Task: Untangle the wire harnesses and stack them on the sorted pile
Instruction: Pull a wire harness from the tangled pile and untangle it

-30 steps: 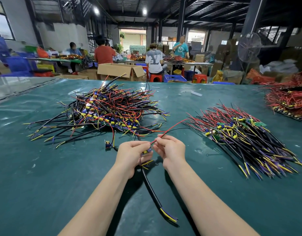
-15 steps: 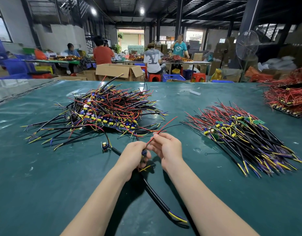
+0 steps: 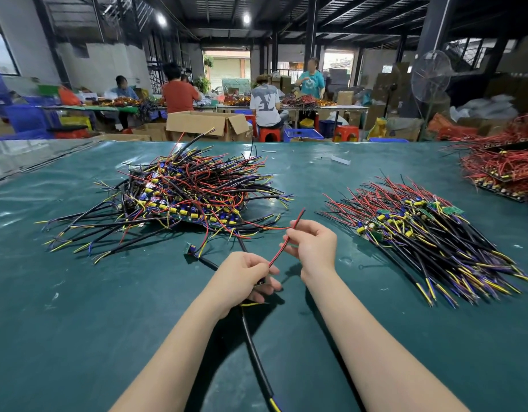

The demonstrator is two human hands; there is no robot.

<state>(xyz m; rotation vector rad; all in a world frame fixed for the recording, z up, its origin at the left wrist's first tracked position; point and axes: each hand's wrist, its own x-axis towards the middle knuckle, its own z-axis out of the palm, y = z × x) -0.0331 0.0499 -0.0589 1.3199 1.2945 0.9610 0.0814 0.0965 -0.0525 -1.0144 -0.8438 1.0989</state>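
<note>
A tangled heap of black, red and yellow wire harnesses (image 3: 185, 194) lies on the green table (image 3: 78, 307) ahead to the left. The sorted pile (image 3: 429, 233) lies in a neat fan to the right. My left hand (image 3: 242, 278) grips one harness at its component end; its black cable (image 3: 256, 358) hangs down toward me. My right hand (image 3: 313, 245) pinches that harness's red wire (image 3: 279, 252), which runs taut between both hands and sticks out past my fingers. A loose harness (image 3: 197, 254) lies just beyond my left hand.
A further pile of red wires (image 3: 500, 165) sits at the table's far right edge. Beyond the table stand an open cardboard box (image 3: 206, 123), stools, crates and a standing fan (image 3: 430, 75). Several people work at tables in the back.
My hands have drawn apart. The right hand has slid up along the red wire and pulled it straight, free of the heap. The black cable has swung slightly.
</note>
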